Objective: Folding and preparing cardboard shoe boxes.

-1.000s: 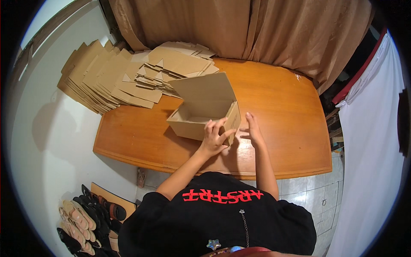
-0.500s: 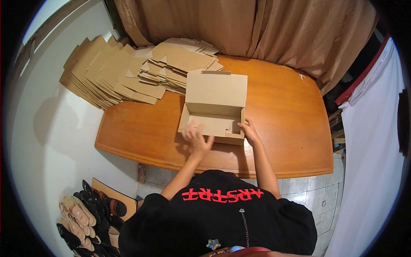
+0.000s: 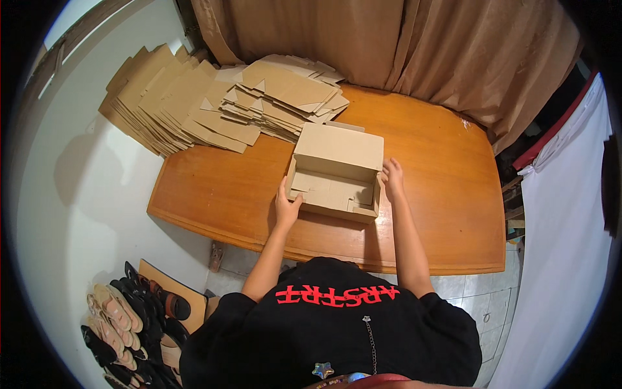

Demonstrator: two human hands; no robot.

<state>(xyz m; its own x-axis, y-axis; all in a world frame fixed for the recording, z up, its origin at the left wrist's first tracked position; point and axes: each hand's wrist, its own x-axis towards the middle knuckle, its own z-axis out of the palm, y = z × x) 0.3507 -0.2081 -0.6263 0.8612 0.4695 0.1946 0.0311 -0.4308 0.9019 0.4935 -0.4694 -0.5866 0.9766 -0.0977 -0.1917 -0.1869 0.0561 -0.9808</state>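
An open brown cardboard box (image 3: 337,211) stands on the wooden table in front of me, its hollow facing up. Its lid (image 3: 340,144) is raised along the far side, with a narrow tuck flap (image 3: 345,126) at the top edge. My left hand (image 3: 287,206) grips the box's near left corner, thumb over the front wall and fingers along the outside. At the far right corner, the curled fingers of my right hand (image 3: 392,176) close on the edge where lid and side wall meet. Inside, folded tabs show along the front wall.
Flattened cardboard boxes (image 3: 155,94) lie in overlapping stacks along the table's far left, close behind the box. Brown curtains (image 3: 311,32) hang beyond the wooden table (image 3: 440,194). Sandals and shoes (image 3: 129,318) sit at the lower left, and a white cloth (image 3: 564,214) hangs at the right.
My left hand has moved from the front wall to the near left corner. My right hand has slid back along the right side. The lid has tilted a little toward me.
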